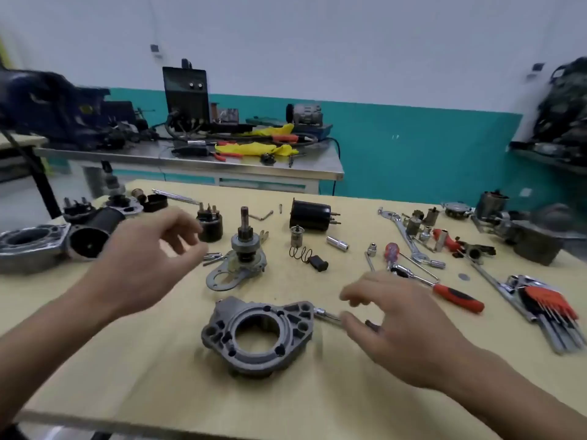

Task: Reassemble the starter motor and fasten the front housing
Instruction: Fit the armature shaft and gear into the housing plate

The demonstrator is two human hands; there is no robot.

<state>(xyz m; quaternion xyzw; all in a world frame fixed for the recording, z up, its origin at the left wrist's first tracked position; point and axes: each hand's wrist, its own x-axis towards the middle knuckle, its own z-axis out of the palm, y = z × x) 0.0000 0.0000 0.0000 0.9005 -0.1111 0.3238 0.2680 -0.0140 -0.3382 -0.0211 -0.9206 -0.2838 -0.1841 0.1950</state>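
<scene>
Fairly near table [143, 376] edge, front housing [259, 336]

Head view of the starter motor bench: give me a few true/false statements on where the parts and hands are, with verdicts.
1. The housing lies on the table, in neither hand. True.
2. The left hand grips the screwdriver with the red and black handle. False: it holds nothing. The screwdriver lies on the table near the right hand.
3. The shaft stands upright behind the housing. True.
4. The hex keys lie at the table's left edge. False: they lie on its right side.
</scene>
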